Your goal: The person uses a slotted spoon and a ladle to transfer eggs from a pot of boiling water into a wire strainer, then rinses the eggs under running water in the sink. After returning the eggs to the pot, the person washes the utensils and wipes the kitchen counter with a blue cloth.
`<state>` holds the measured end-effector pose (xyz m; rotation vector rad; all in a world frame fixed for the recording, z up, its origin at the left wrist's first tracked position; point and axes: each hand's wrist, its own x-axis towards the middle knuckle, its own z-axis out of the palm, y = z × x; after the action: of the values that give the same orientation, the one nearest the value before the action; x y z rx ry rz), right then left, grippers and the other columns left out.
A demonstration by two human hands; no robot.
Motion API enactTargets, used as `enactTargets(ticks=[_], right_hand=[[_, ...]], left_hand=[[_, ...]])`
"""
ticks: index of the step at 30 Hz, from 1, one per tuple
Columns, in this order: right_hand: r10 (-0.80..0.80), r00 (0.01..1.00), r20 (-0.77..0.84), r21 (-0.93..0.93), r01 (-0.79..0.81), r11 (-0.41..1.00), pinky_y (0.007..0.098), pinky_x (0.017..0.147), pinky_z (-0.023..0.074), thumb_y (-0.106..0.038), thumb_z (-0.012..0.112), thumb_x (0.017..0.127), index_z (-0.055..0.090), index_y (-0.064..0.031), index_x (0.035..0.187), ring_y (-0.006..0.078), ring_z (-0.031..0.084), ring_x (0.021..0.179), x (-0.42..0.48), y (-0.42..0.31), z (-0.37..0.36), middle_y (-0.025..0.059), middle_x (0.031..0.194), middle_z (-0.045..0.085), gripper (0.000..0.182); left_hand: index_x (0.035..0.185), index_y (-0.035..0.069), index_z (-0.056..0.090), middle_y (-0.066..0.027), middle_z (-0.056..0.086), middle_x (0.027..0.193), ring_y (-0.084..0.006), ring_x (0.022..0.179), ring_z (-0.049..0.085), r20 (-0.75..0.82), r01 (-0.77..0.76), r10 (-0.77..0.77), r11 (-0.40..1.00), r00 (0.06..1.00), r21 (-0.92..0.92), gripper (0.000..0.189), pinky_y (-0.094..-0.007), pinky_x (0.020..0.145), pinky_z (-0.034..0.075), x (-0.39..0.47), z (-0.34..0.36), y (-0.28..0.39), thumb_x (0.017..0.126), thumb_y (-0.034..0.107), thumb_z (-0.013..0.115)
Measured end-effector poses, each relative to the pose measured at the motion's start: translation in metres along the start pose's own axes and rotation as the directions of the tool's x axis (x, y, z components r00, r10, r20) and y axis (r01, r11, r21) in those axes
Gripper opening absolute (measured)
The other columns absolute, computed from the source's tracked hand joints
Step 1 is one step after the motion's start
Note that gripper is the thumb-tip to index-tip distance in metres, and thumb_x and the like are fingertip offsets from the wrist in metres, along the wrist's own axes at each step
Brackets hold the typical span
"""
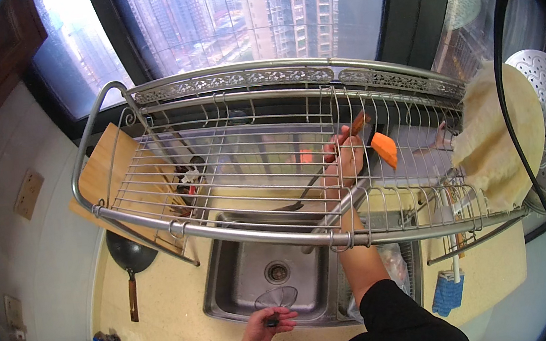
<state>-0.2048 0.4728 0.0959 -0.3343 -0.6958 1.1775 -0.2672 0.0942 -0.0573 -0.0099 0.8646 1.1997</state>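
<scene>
In front of me, my right hand [346, 158] is closed around the wooden handle [359, 124] of a metal cooking utensil. Its dark shaft slants down left to a metal head [293, 206] over the back rim of the sink. This hand and utensil show through the wires of a metal dish rack [239, 231]. Low in view, my left hand [269, 325] holds a small wire strainer [276, 299] by its dark handle, palm up. The strainer's thin wire bowl hangs over the front of the stainless steel sink [249, 274].
Left are a wooden cutting board [101, 170] and a dark wok [132, 252]. An orange sponge-like piece [385, 150] shows among the rack wires. Plastic bags [394, 268] lie in the right basin. A blue cloth [449, 294] and a hanging black cable [516, 132] are at right.
</scene>
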Motion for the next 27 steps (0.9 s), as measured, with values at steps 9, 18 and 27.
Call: enactTargets(ticks=[9,18,27], right_hand=[[-0.05,0.996,-0.071,0.006,0.05,0.999,0.0205,0.042,0.0423,-0.031,0.05,0.099,0.055,-0.0031,0.111,0.0082,0.05,0.049,-0.001,-0.001,0.001,0.0035,0.071,0.056,0.031],[-0.103,0.983,-0.149,-0.014,0.102,0.995,0.0189,0.042,0.038,-0.026,0.05,0.099,0.054,-0.0017,0.112,0.0059,0.047,0.053,0.005,0.011,-0.015,0.0022,0.073,0.054,0.027],[-0.05,0.998,-0.036,-0.205,0.042,0.978,0.0191,0.044,0.0358,-0.028,0.046,0.101,0.053,-0.0052,0.104,0.0047,0.043,0.053,0.012,0.001,-0.012,-0.0001,0.071,0.05,0.024]], left_hand=[[0.115,-0.009,0.057,-0.0317,0.057,0.12,-0.0369,0.097,0.065,0.018,-0.005,0.005,1.0,1.0,0.008,0.049,-0.0438,0.086,0.054,-0.003,-0.003,-0.002,0.089,0.032,0.048],[0.115,-0.01,0.056,-0.033,0.056,0.121,-0.0375,0.097,0.065,0.01,-0.006,0.006,1.0,1.0,0.028,0.05,-0.0442,0.086,0.054,-0.001,-0.001,-0.002,0.088,0.031,0.047],[0.116,-0.008,0.057,-0.0311,0.057,0.121,-0.037,0.097,0.065,0.038,0.003,-0.003,1.0,0.999,0.018,0.051,-0.0455,0.089,0.052,0.001,-0.005,-0.006,0.09,0.034,0.047]])
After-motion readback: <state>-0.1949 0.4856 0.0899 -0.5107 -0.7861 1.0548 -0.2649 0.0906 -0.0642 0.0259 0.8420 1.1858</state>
